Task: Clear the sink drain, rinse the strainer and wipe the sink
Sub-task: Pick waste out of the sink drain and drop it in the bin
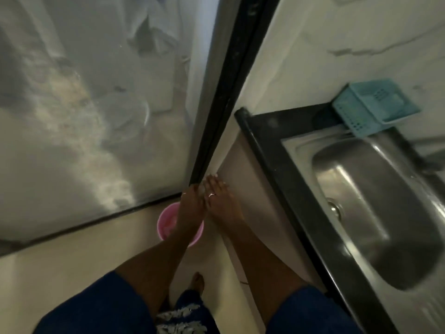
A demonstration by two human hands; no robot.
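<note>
The steel sink [310, 150] lies at the right, sunk in a black counter. Its drain [335, 209] shows as a blurred round metal fitting; I cannot tell whether a strainer sits in it. Both my hands reach out to the left of the sink, over a pink bucket [166, 224] on the floor. My left hand [191, 203] hangs above the bucket with fingers pointing down, and what it holds is hidden. My right hand [218, 195] touches it from the right, fingers stretched out, a ring on one finger.
A turquoise plastic basket [375, 107] stands at the back corner of the black counter [260, 141]. A dark door frame [224, 104] and a frosted glass panel [96, 104] rise at the left. My bare foot [198, 283] stands on the pale floor.
</note>
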